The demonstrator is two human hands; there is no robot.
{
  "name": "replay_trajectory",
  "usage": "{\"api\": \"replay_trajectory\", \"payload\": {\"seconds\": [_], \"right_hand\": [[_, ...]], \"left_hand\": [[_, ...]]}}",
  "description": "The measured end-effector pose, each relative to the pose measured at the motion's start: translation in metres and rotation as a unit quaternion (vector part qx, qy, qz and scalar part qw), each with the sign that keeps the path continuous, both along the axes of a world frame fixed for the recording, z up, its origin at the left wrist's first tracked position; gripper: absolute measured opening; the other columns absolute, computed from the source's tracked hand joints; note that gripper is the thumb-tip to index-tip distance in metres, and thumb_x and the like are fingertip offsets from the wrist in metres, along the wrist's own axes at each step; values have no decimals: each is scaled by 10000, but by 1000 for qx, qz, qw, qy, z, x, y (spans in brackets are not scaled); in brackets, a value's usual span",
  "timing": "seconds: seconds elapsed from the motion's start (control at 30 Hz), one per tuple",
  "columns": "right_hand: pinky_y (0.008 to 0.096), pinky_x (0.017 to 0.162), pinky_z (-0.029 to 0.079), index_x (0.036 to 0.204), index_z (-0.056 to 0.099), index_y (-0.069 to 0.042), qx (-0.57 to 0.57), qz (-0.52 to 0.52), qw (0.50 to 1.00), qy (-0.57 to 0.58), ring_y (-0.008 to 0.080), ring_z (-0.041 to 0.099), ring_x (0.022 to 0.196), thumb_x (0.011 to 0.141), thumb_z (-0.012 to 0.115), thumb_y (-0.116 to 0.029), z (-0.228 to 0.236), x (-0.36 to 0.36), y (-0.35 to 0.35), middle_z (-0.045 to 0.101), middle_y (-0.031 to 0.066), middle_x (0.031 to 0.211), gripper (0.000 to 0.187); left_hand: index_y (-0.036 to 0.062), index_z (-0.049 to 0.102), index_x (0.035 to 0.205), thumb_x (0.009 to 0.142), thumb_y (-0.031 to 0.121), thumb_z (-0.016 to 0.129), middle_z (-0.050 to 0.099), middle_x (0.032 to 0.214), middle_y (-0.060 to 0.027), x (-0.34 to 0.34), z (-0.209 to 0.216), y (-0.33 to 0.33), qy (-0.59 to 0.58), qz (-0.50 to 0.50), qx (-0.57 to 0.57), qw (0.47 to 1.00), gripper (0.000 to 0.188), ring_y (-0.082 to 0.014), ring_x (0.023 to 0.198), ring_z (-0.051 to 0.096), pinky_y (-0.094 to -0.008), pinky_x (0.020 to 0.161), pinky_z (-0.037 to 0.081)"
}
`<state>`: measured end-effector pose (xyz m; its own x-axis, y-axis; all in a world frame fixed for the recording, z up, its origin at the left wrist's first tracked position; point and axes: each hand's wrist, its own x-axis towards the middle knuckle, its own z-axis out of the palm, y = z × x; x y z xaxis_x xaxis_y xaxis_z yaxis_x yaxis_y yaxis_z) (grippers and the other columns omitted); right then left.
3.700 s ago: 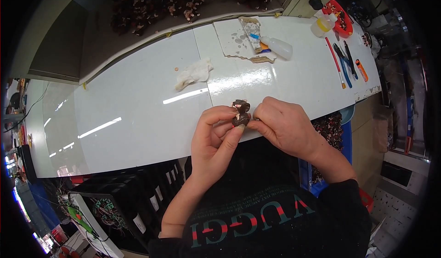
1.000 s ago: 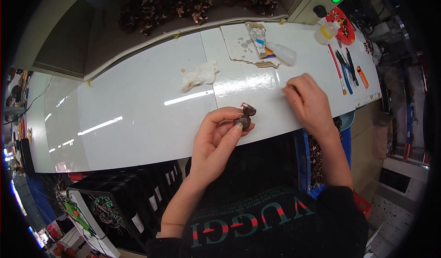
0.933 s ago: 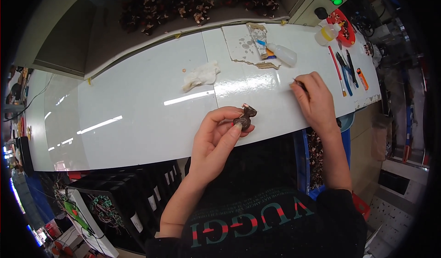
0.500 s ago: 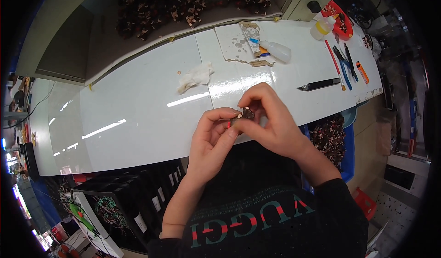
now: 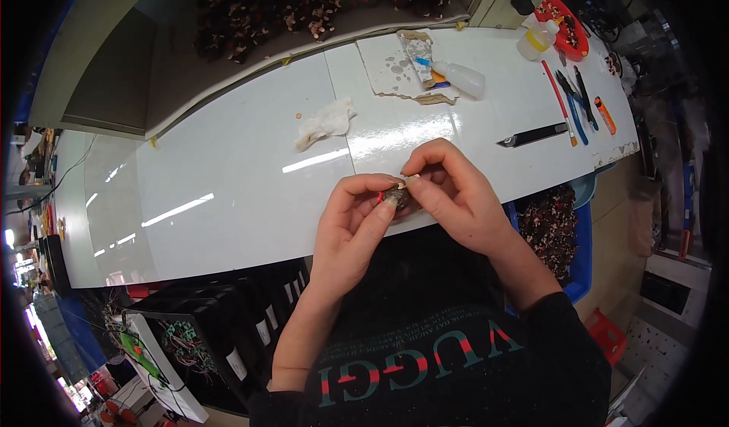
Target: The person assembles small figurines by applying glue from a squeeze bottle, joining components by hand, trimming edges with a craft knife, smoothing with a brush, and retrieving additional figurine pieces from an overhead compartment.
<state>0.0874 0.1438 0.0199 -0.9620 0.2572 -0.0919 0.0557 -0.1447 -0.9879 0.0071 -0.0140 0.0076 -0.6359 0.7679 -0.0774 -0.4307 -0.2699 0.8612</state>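
Observation:
Over the front edge of the white table (image 5: 228, 237), a small dark brown piece (image 5: 396, 197) with pale and red bits sits between my hands. My left hand (image 5: 345, 233) pinches it with thumb and fingertips from the left. From the right, my right hand (image 5: 459, 203) has thumb and index finger pressed together at the top of the piece, on a tiny pale part. Fingers cover much of the piece, so its exact kind cannot be made out.
Farther back lie a crumpled white cloth (image 5: 326, 125) and a squeeze bottle (image 5: 462, 80) on a stained board. To the right are a utility knife (image 5: 534, 135), pliers (image 5: 571, 108) and an orange lighter (image 5: 605, 115). A blue bin (image 5: 582, 256) of similar small pieces stands below the table's right edge.
The piece has turned in my fingers. My right thumb and index finger have come together at its top, while my left hand keeps its pinch. The view has shifted slightly.

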Motion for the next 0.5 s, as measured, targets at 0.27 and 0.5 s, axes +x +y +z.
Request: {"api": "replay_trajectory", "payload": {"seconds": [0.27, 0.5], "right_hand": [[248, 807, 506, 1063, 500, -34, -4, -5, 998, 59, 111, 587, 926, 829, 672, 16, -15, 8, -2, 513, 46, 1032, 295], [244, 778, 519, 974, 502, -40, 48, -16, 995, 81, 106, 597, 896, 755, 775, -15, -27, 9, -4, 526, 43, 992, 351]], "left_hand": [[-12, 505, 1191, 985, 87, 476, 580, 1155, -114, -4, 1, -3, -11, -8, -36, 999, 231, -161, 1046, 575, -305, 930, 477], [-29, 480, 1289, 939, -3, 467, 541, 1184, -92, -3, 5, 1, 35, -32, -55, 997, 351, -134, 1057, 549, -266, 911, 459]]}}
